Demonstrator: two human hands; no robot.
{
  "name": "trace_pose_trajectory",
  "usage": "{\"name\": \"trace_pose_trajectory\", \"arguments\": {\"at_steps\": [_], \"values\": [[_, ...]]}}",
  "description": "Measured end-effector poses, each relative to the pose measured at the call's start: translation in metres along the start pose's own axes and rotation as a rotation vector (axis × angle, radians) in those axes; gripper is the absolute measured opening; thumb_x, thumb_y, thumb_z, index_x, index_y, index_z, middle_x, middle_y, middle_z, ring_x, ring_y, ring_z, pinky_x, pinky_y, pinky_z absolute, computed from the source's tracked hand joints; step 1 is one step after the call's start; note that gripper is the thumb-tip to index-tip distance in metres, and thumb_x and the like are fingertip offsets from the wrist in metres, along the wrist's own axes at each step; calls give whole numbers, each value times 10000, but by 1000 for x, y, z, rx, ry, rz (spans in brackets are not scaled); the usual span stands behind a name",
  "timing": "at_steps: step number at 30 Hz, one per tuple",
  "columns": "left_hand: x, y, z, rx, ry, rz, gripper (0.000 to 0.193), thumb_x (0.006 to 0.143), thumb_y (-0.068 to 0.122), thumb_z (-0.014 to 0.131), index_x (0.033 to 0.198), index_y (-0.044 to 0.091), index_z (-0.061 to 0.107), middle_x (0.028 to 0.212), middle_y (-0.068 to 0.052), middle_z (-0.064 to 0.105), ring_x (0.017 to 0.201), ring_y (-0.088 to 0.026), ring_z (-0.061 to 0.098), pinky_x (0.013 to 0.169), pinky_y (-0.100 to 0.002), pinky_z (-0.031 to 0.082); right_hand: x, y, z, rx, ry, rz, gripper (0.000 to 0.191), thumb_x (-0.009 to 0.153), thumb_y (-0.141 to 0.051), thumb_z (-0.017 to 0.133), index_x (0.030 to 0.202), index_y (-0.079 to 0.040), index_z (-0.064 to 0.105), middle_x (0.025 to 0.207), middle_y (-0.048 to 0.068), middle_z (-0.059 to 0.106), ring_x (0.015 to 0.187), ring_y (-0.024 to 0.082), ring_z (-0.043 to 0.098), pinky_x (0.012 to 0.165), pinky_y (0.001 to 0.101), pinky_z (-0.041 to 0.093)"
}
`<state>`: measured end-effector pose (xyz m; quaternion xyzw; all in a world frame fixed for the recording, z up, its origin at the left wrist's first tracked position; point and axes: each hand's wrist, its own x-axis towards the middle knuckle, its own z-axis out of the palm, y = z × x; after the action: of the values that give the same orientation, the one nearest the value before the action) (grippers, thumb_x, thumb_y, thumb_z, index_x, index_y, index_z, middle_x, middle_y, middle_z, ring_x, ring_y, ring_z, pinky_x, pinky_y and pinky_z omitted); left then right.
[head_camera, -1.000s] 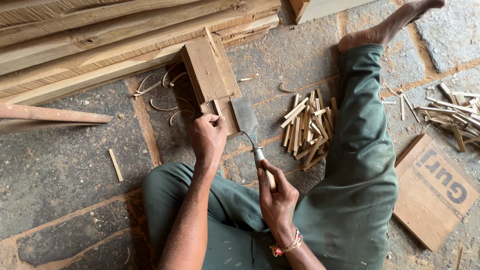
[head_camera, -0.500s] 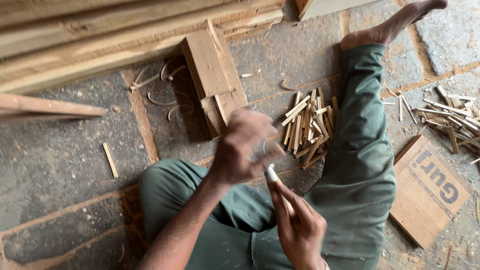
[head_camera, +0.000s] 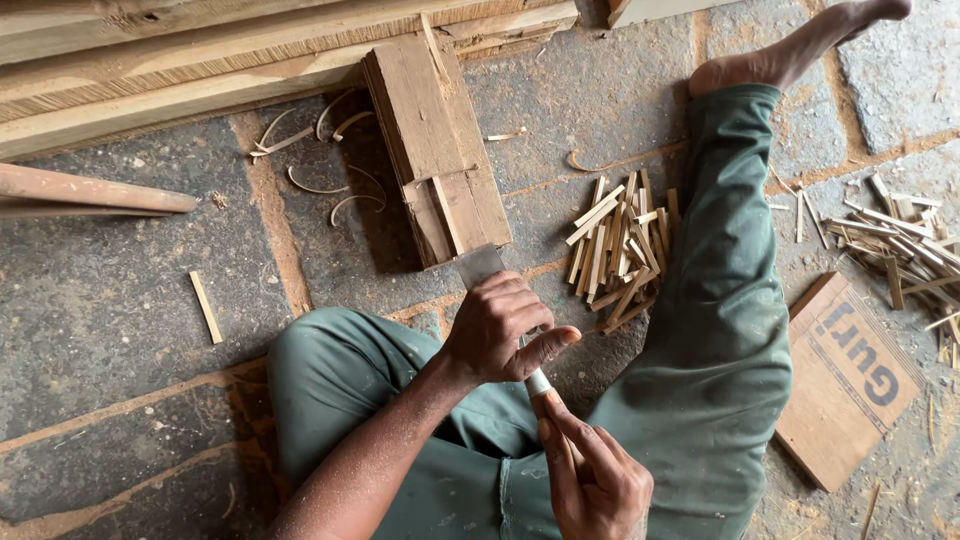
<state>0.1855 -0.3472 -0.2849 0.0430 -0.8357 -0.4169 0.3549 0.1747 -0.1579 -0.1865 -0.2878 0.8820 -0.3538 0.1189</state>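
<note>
I sit on a stone floor in green trousers. My right hand (head_camera: 592, 478) grips the pale handle of a flat metal blade (head_camera: 481, 264), a chisel-like cutter. My left hand (head_camera: 503, 328) lies over the blade, fingers curled around it, thumb stretched toward the handle. Only the blade's tip shows, next to the near end of a thick wooden block (head_camera: 432, 140). A thin strip of wood (head_camera: 462, 212) rests on the block's near end.
A pile of split wooden sticks (head_camera: 620, 250) lies right of the block, by my leg (head_camera: 722, 300). More sticks (head_camera: 900, 240) and a flat brown board (head_camera: 848, 380) are at the right. Long planks (head_camera: 200, 60) run along the top. Curled shavings (head_camera: 320, 160) lie left of the block.
My left hand has left the strip on the block and come back onto the blade. The blade has been pulled nearer to my lap.
</note>
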Motion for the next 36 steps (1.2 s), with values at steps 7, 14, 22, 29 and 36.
{"name": "trace_pose_trajectory", "arguments": {"at_steps": [7, 14, 22, 29, 36], "values": [[-5, -7, 5, -1, -89, -103, 649, 1041, 595, 495, 693, 87, 702, 630, -73, 647, 587, -235, 629, 732, -407, 532, 4, -3, 0, 37, -27, -45, 315, 836, -69, 779, 1147, -119, 776, 787, 65, 784, 465, -7, 620, 411, 215, 448], [0, -13, 5, 153, -217, -96, 815, 1046, 692, 283, 1199, 17, 714, 1307, -214, 685, 1276, -347, 645, 1182, -526, 438, 0, -7, 4, 16, -78, 56, 306, 833, -67, 776, 1136, -110, 788, 654, 80, 751, 385, 51, 554, 369, 267, 395], [5, -11, -1, 210, -259, -138, 815, 1069, 654, 299, 1410, -27, 589, 1541, -236, 532, 1460, -364, 508, 1259, -485, 354, -1, 5, 19, 32, -46, -56, 301, 835, -6, 760, 1128, -76, 757, 682, 95, 701, 419, 76, 552, 411, 262, 399], [8, -27, 3, 245, -253, -131, 905, 1049, 697, 180, 1499, -16, 508, 1588, -204, 477, 1492, -351, 455, 1277, -478, 319, 12, 10, 26, -14, -86, -139, 294, 855, 17, 738, 1143, -42, 745, 602, 108, 582, 411, 165, 501, 425, 322, 383], [13, -42, -2, 282, -236, -68, 887, 1029, 693, 149, 1528, 30, 462, 1621, -208, 433, 1519, -354, 407, 1264, -469, 302, 16, 11, 36, 31, -55, -192, 153, 909, -25, 717, 1058, -61, 712, 673, 113, 600, 433, 185, 527, 432, 326, 409]]}}
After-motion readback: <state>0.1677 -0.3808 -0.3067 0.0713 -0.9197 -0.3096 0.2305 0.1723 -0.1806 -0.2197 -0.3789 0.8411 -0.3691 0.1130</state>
